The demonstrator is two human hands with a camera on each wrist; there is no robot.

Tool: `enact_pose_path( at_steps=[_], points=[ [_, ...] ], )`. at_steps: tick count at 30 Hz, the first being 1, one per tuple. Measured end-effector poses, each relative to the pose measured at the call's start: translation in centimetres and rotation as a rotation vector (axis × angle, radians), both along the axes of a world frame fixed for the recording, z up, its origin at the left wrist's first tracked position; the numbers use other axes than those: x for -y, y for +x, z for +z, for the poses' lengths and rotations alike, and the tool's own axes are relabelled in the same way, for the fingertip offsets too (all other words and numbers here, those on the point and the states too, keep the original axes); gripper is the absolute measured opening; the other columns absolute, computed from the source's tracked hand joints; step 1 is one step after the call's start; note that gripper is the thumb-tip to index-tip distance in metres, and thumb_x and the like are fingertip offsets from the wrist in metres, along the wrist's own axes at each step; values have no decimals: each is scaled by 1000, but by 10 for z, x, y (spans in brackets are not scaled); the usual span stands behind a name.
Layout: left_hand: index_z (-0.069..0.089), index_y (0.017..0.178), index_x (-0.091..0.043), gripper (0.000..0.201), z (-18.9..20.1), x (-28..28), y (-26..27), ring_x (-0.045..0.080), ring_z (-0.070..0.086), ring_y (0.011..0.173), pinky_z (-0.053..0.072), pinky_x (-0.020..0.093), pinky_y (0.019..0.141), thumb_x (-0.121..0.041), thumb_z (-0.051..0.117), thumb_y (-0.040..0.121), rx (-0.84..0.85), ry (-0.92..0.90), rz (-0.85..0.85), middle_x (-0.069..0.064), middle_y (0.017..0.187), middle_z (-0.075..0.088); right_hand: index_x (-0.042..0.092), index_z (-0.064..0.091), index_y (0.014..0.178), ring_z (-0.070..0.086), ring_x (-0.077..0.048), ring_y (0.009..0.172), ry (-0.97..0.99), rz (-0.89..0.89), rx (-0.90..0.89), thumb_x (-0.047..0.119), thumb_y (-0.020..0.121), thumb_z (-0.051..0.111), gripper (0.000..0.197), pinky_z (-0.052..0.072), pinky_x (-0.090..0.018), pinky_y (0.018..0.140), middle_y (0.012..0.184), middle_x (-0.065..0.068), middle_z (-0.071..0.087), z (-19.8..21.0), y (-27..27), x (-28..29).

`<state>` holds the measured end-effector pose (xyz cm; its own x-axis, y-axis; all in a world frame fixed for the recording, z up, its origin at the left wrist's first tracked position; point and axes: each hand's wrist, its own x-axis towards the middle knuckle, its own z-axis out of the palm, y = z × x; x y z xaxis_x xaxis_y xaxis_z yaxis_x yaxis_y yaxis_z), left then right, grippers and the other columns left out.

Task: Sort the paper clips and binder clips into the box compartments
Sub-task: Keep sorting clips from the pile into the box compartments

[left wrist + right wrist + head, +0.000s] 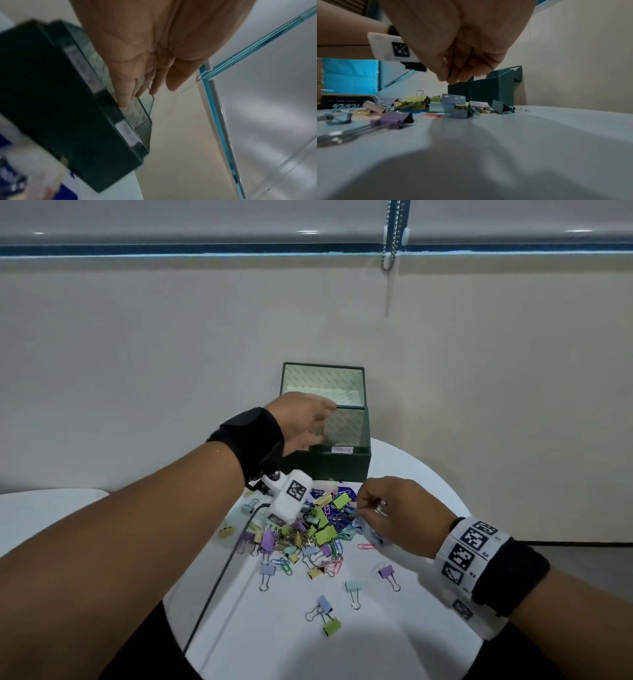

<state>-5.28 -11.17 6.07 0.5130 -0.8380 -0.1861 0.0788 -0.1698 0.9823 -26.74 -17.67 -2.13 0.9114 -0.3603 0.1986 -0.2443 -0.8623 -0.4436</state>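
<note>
A dark green box [342,467] with a back and a front compartment stands at the far edge of the round white table [411,628]. My left hand [322,422] hovers over the front compartment with its fingers relaxed and nothing visible in them. In the left wrist view the left hand [147,94] hangs above the box [60,108] rim. A pile of pastel binder clips and paper clips [308,529] lies in front of the box. My right hand [363,510] is at the pile's right edge. In the right wrist view it [449,75] pinches a small green paper clip [449,73] above the pile [423,102].
Loose binder clips lie nearer me: a green one [331,626], a teal one [352,585] and a purple one [387,571]. A black cable [219,573] runs from the left wrist camera down the table's left side. A blue card [346,491] lies under the pile. A wall stands behind the box.
</note>
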Motion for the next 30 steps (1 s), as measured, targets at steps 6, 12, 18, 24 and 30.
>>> enact_pose_path(
  at_steps=[6,12,18,24,30],
  points=[
    [70,106,-29,14,6,-65,19,3,64,96,50,23,85,-26,61,95,807,199,-136,-15,103,69,27,62,87,55,9,72,18,-139,68,23,96,65,10,37,-8,65,81,21,61,38,27,38],
    [72,98,-31,9,-27,-100,27,5,64,93,49,23,85,-29,66,92,1023,472,-313,-16,97,70,30,67,92,62,-11,84,1,-220,92,26,95,66,4,47,-23,75,88,12,64,58,81,64],
    [60,132,-39,40,-59,-91,16,17,52,103,46,34,92,-17,47,100,1288,481,-408,-2,112,57,21,73,100,58,-15,90,-290,-137,88,24,93,67,9,48,-28,80,96,4,61,48,92,37],
    [55,133,-46,45,-76,-89,20,23,39,108,42,35,88,-19,51,98,1383,623,-360,-1,113,42,30,72,108,64,-14,87,-318,25,-416,32,99,55,19,57,-33,83,102,6,71,24,78,20],
    [60,121,-42,31,-75,-90,19,23,42,114,38,34,87,-42,61,90,1372,667,-287,-1,118,46,39,66,121,65,-21,103,-292,7,-544,13,95,56,38,58,-35,90,121,4,66,9,92,23]
  ],
)
